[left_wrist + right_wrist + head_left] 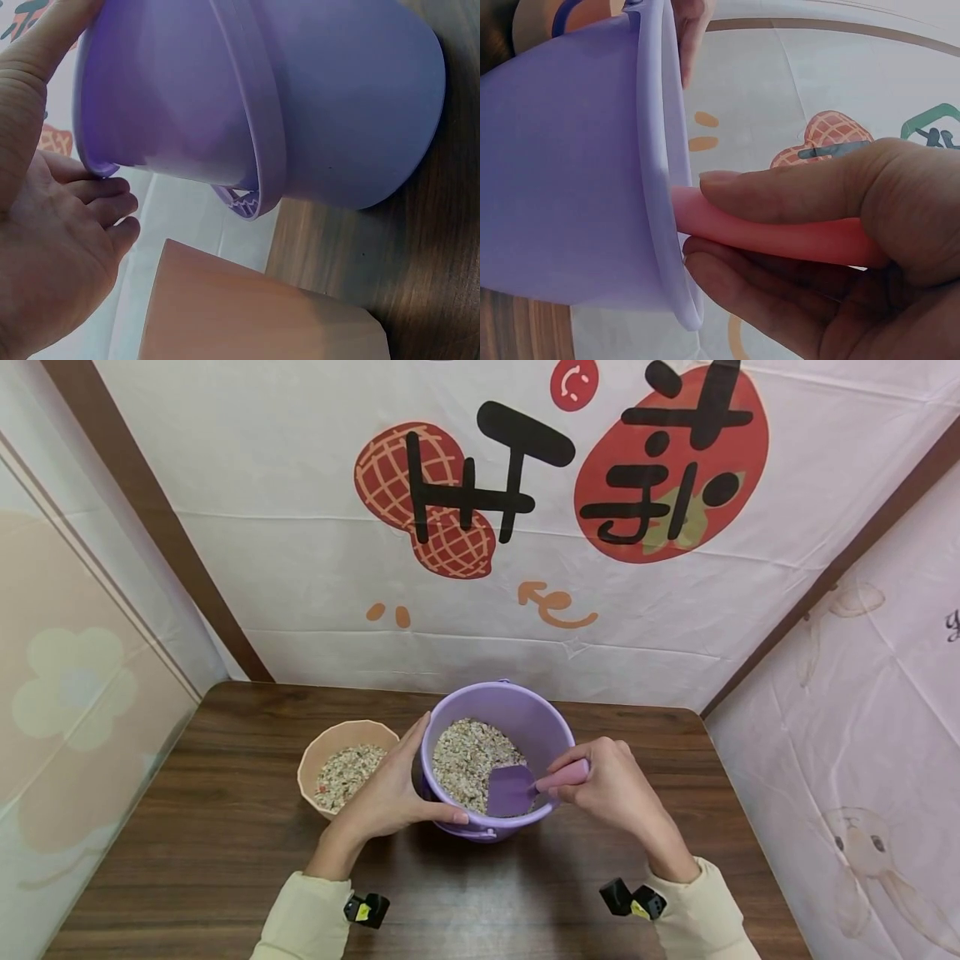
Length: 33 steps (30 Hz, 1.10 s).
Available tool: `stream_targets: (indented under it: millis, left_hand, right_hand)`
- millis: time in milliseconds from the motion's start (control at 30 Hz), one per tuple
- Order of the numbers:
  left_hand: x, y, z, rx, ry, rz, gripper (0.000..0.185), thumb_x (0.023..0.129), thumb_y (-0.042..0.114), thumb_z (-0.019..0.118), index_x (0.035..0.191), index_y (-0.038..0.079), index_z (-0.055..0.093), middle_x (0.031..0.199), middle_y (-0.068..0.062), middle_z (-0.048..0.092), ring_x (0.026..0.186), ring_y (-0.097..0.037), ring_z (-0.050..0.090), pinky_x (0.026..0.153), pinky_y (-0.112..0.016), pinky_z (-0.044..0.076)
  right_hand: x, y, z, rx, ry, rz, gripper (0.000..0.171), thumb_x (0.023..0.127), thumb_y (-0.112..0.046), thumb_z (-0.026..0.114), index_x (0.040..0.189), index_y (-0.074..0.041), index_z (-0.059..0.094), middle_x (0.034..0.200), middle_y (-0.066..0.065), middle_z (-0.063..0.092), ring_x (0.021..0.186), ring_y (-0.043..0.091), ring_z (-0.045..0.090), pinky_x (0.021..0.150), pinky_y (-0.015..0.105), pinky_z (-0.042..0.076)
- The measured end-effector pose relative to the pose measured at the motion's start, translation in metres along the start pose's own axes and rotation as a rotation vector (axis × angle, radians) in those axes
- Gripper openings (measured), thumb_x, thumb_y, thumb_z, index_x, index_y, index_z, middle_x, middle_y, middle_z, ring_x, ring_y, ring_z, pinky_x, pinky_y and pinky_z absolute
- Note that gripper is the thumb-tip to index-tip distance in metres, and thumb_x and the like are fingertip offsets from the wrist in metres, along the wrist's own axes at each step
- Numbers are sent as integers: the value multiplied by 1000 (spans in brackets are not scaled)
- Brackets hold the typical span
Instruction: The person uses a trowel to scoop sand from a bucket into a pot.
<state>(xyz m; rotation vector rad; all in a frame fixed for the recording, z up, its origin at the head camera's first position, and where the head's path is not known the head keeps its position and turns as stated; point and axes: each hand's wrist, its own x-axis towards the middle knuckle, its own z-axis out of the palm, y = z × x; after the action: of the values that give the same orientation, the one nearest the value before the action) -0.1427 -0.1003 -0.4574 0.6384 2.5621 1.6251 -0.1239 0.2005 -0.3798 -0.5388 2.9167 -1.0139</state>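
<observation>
Purple bucket (517, 718) w/ grain mix sits mid-surface, nearer far edge. Left hand (390, 793) wraps fingers & thumb round its rim; right hand (611, 785) grips pink-handled scoop (525, 787) inside. Beige bowl (337, 743) just beside, left.

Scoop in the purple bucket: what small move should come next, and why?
Probably push the scoop down into the grain mix: its blade lies on top, seemingly unfilled. The right hand grips its pink handle and the left hand steadies the bucket.
</observation>
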Motion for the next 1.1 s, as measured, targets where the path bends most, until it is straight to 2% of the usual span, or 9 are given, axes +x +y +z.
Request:
stream_targets:
  millis: [133,333,567,900,1100]
  left_hand:
    - [0,0,0,3,0,-3,141,53,55,98,164,22,18,162,-5,30,144,-26,34,115,-59,30]
    - [0,0,0,1,-2,-6,143,53,55,98,164,21,16,163,-5,29,145,-26,34,115,-57,30]
    - [1,1,0,2,-5,-8,143,53,55,99,164,21,16,163,-5,29,145,-26,34,115,-57,30]
    - [2,1,0,8,-5,8,142,53,54,99,164,20,16,162,-6,30,144,-26,35,115,-56,30]
    - [2,1,0,14,-3,9,142,53,53,99,164,18,17,162,-7,32,143,-27,37,115,-55,31]
  right_hand:
    - [3,-1,0,12,-12,-2,22,76,-3,85,85,-23,85,89,-11,77,81,5,68,60,23,50]
    - [6,1,1,29,-28,8,22,75,-6,87,86,-24,85,82,-18,75,80,5,68,61,25,51]
    - [8,5,3,63,-21,3,22,73,-6,88,86,-23,85,79,-18,75,79,5,68,58,26,51]
    - [11,11,16,202,29,49,21,71,-3,88,86,-17,84,78,-11,76,82,8,70,63,25,56]
    - [12,11,23,319,36,105,20,74,-2,87,89,-16,84,77,-6,76,79,11,73,63,27,58]
